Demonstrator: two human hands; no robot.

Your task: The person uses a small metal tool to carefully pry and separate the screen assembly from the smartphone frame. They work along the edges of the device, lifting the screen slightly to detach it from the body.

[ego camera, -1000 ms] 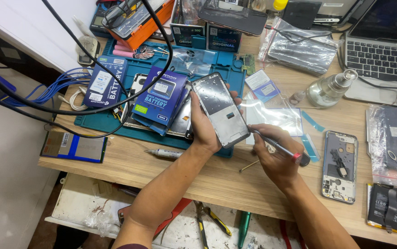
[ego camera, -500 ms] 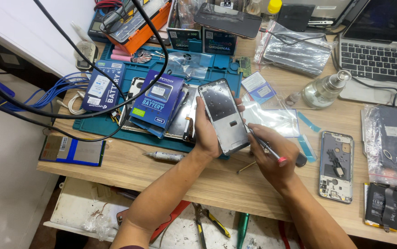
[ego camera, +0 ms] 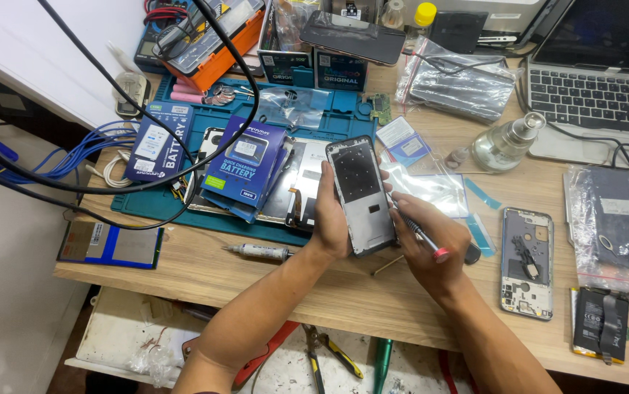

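Left hand (ego camera: 332, 222) grips phone frame (ego camera: 362, 195), long axis upright, tilted slightly left; right hand (ego camera: 431, 248), just beside, pinches screwdriver (ego camera: 418, 235) at its right edge.

A phone frame (ego camera: 362, 195), silver-edged with a dark panel in its upper half, stands tilted, nearly upright, above the middle of the table's front edge. A thin tool (ego camera: 420, 237) with a red end touches its right side.
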